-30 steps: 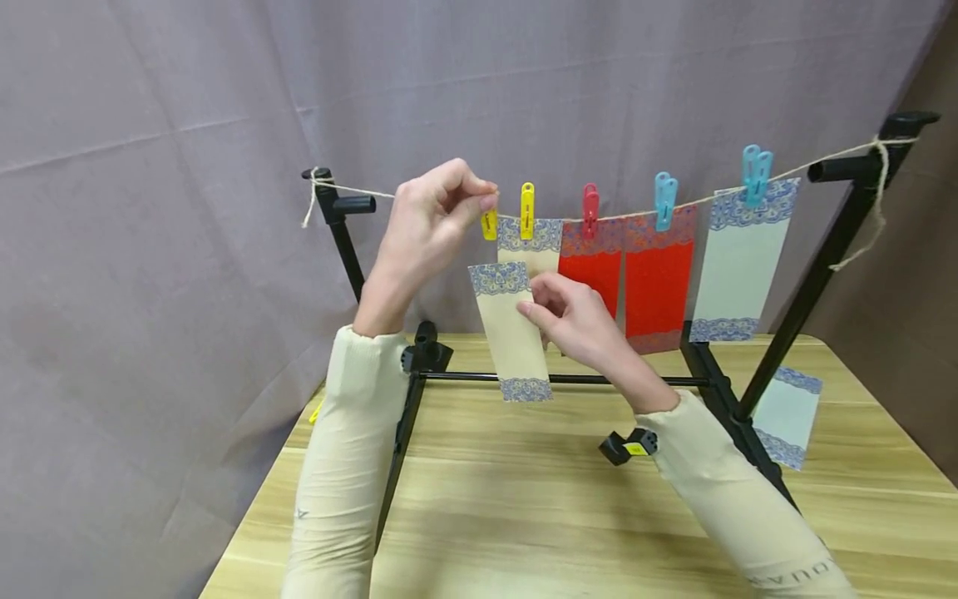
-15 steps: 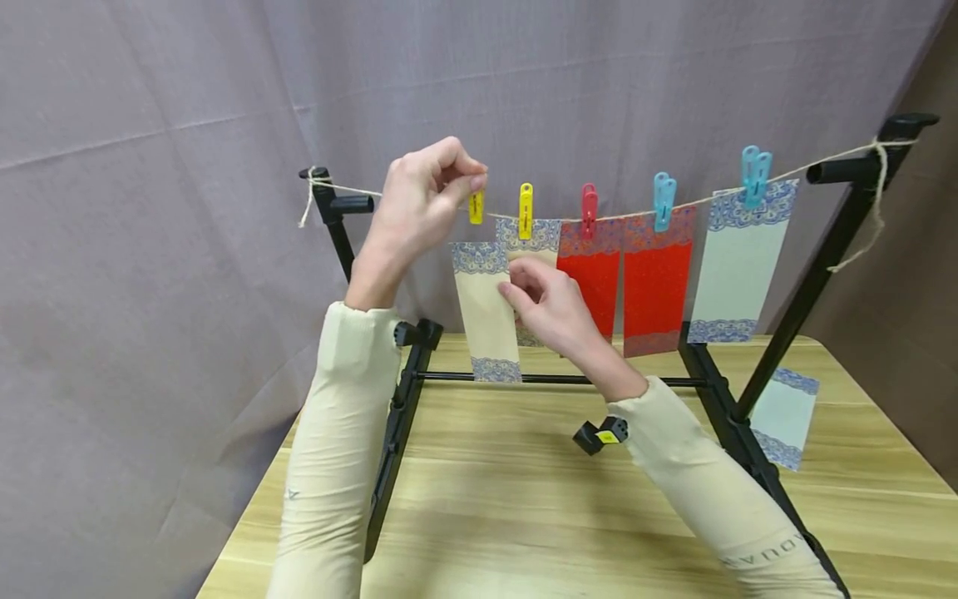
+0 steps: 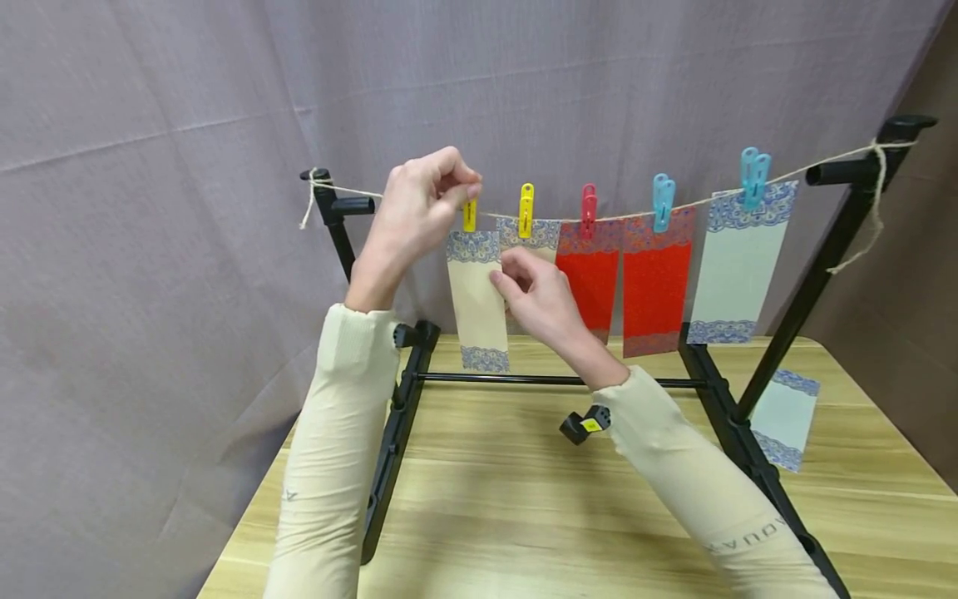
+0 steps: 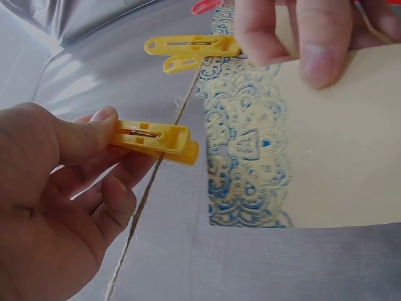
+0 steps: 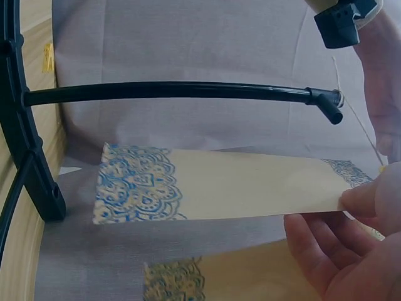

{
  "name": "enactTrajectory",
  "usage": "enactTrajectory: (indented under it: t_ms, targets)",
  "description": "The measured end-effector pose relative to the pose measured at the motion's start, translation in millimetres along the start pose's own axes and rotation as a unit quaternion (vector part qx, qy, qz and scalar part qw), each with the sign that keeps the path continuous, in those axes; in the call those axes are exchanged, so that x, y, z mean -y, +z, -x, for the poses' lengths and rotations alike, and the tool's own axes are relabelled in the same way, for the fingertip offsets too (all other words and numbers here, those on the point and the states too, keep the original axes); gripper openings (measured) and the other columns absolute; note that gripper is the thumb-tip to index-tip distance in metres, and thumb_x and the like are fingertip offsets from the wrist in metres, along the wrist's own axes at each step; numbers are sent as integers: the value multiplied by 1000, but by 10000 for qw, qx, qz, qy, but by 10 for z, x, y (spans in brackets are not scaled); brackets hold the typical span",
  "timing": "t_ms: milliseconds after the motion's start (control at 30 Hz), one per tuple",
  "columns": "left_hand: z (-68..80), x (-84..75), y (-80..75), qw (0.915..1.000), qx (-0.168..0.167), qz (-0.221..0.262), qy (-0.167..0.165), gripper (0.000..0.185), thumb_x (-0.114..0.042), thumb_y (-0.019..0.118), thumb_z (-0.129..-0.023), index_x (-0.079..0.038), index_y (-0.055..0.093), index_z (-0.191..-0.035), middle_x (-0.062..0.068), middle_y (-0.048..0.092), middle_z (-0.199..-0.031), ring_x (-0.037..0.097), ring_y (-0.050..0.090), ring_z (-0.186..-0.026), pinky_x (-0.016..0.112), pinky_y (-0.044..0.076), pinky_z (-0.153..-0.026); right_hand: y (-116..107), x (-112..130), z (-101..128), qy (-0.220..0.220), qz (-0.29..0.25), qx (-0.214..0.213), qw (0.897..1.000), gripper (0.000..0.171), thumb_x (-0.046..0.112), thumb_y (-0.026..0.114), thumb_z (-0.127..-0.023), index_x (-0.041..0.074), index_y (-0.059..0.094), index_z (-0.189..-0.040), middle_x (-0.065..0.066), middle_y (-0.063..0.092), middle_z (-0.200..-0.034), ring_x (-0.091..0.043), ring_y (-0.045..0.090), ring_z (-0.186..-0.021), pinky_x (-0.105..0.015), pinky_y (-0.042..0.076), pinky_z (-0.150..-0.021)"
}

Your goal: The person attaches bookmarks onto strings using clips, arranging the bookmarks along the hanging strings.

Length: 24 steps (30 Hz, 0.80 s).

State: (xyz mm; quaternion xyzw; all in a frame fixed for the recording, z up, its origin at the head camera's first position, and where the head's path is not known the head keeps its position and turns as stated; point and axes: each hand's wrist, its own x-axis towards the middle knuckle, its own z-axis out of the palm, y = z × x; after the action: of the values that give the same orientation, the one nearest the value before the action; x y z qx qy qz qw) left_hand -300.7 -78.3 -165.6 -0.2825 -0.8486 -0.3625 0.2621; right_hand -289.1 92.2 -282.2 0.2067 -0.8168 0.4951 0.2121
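Left hand (image 3: 422,212) pinches a yellow clothespin (image 3: 469,215) at the twine line (image 3: 359,194), near the rack's left post — its tip sits just above the beige card (image 3: 476,299). Right hand (image 3: 535,299) pinches that card by its right edge, holding it upright under the line. Further right hang a second yellow clip (image 3: 526,210), two red cards (image 3: 627,279) and a pale blue card (image 3: 737,266) — above the tabletop's (image 3: 509,516) far edge.

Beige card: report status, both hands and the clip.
Left hand pinches yellow clip on the string. Right hand holds beige card just under it, not yet clipped. Neighbouring beige card hangs close behind.
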Motion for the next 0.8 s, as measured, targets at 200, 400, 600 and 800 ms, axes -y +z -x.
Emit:
enactTrajectory:
  t_ms: [200,400,600,800]
  targets:
    - [55,49,37,10000,-31,6,-58,8,-16,67,-93,-9,69,-89,3,75,-102,10,61,-76,21,43,-65,4,-31,-63,-56,42,-108,9999,13,14,63,-95,6,65,-105,-9,64,-80,-18,53,-66,-23,42,-58]
    - [72,74,61,9999,-32,5,-170,8,-17,68,-93,-10,69,-89,3,75,-102,10,64,-82,22,46,-71,1,-18,-91,-139,-118,-91,9998,13,13,64,-95,5,65,-104,-11,68,-83,-18,55,-63,-23,47,-56]
    - [70,62,44,9969,548,-10,-561,18,-22,67,-94,-12,69,-109,2,73,-109,12,69,-95,27,53,-79,-3,-7,-96,36,-210,-38,9998,14,13,64,-95,4,65,-105,-13,71,-88,-25,60,-68,-22,51,-56]
    - [78,56,58,9912,1018,-87,-838,34,-30,63,-96,-16,63,-127,1,71,-118,13,69,-104,28,55,-83,-16,-17,-50,283,8,127,9995,19,20,62,-96,5,65,-108,-11,70,-92,-22,61,-74,-23,47,-61]
